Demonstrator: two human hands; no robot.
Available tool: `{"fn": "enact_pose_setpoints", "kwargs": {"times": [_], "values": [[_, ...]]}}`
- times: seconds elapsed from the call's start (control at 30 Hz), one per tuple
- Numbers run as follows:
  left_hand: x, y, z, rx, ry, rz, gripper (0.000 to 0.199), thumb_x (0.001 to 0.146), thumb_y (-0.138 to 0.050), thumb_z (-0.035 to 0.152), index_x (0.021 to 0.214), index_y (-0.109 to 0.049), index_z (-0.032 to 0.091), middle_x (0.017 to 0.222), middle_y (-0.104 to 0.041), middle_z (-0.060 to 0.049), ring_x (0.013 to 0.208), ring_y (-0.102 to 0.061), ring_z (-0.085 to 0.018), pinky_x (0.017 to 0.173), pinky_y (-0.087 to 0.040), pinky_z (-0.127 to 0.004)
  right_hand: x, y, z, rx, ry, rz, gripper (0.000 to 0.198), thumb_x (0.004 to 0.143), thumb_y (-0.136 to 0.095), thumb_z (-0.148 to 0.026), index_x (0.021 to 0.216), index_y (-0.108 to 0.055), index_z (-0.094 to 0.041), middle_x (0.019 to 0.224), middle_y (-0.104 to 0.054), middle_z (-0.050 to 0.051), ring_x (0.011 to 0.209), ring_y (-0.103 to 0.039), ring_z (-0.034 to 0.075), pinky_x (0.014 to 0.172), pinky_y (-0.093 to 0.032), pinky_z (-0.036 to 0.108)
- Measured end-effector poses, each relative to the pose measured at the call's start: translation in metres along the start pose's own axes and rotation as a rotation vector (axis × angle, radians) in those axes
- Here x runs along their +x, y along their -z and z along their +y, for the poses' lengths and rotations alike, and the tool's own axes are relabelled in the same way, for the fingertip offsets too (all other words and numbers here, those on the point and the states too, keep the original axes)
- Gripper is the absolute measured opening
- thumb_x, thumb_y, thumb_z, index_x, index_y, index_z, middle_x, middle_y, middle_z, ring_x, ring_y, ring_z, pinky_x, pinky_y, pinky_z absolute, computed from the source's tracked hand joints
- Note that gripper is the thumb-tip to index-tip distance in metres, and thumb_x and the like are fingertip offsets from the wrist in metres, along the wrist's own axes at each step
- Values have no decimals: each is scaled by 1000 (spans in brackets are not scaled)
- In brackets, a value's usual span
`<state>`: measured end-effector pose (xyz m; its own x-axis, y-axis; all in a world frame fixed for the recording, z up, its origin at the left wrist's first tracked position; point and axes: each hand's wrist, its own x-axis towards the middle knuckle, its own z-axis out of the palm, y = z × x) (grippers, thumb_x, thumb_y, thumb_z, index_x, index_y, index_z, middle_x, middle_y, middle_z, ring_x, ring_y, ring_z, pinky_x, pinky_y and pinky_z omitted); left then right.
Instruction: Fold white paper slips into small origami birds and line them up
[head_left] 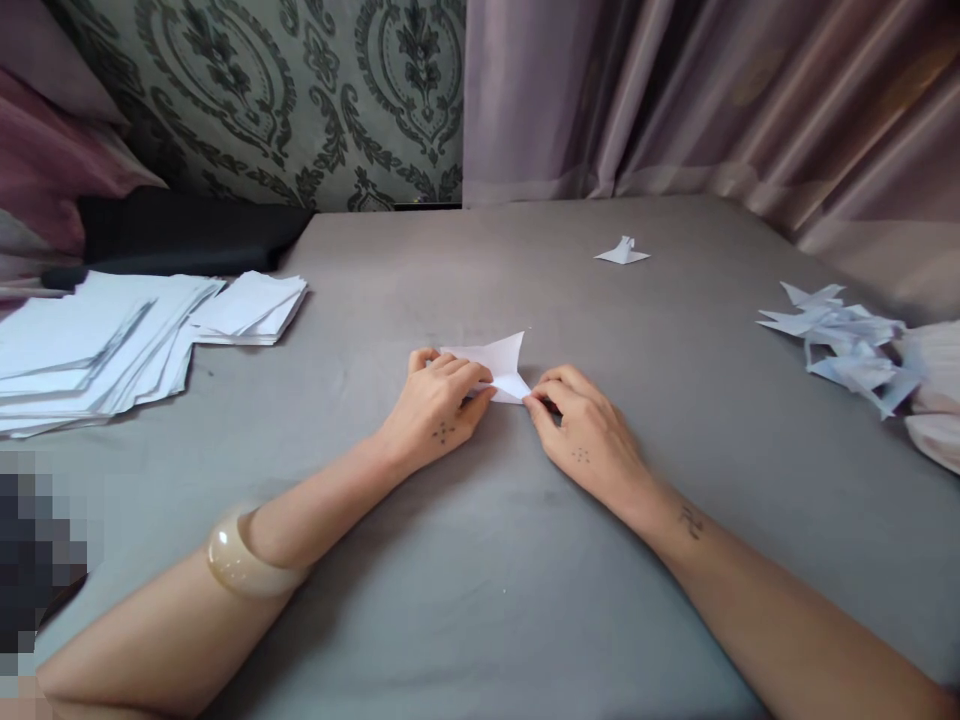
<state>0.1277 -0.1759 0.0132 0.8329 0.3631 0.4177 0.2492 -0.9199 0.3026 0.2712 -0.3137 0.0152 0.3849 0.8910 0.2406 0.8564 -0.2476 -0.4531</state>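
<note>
A partly folded sheet of white paper (501, 360) lies on the grey cloth surface between my hands, with one pointed corner standing up at its far right. My left hand (442, 400) covers the paper's left part, its thumb and fingers closed on the near edge. At the paper's right corner, my right hand (581, 415) pinches the tip between thumb and forefinger. The left part of the paper is hidden under my left fingers.
Stacks of white paper sheets (97, 350) and smaller cut sheets (251, 305) lie at the left. One folded paper figure (624, 251) stands at the back right; several more folded figures (847, 340) are heaped at the far right. Curtains (570, 100) hang behind.
</note>
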Motion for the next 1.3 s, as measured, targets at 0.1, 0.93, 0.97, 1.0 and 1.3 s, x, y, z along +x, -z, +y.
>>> {"fn": "enact_pose_setpoints", "kwargs": {"times": [0.1, 0.93, 0.97, 1.0, 1.3], "values": [[3, -4, -1, -19, 69, 4, 10, 87, -57, 28, 86, -61, 18, 83, -70, -1, 76, -62, -16, 87, -32, -38, 2, -2, -2, -22, -32, 8, 14, 89, -50, -25, 80, -59, -20, 98, -62, 2, 72, -58, 13, 60, -40, 28], [6, -8, -3, -75, 183, -77, 23, 85, -59, 31, 105, -55, 20, 91, -69, -2, 83, -63, -18, 91, -31, -40, -8, 6, -4, -101, 305, -104, 32, 86, -39, 1, 94, -65, -14, 99, -62, 9, 90, -53, 21, 78, -46, 33], [6, -5, -3, -98, 195, -96, 26, 83, -60, 31, 106, -54, 20, 92, -68, -2, 84, -63, -18, 92, -31, -41, -9, 6, -4, -104, 305, -103, 31, 86, -39, 1, 95, -66, -13, 100, -62, 9, 91, -54, 21, 79, -46, 33], [7, -2, -3, -124, 206, -123, 29, 82, -61, 31, 108, -54, 20, 92, -68, -2, 85, -62, -19, 93, -30, -42, -9, 7, -5, -104, 304, -100, 31, 86, -39, 0, 96, -66, -13, 100, -62, 9, 91, -54, 21, 79, -47, 33], [3, 11, -12, -161, 86, -190, 47, 76, -41, 4, 119, -48, 22, 99, -64, -3, 97, -57, -18, 99, -27, -43, -9, 5, -7, -138, 280, -102, 33, 88, -39, -4, 108, -64, -16, 98, -60, 9, 86, -52, 20, 79, -47, 35]]}}
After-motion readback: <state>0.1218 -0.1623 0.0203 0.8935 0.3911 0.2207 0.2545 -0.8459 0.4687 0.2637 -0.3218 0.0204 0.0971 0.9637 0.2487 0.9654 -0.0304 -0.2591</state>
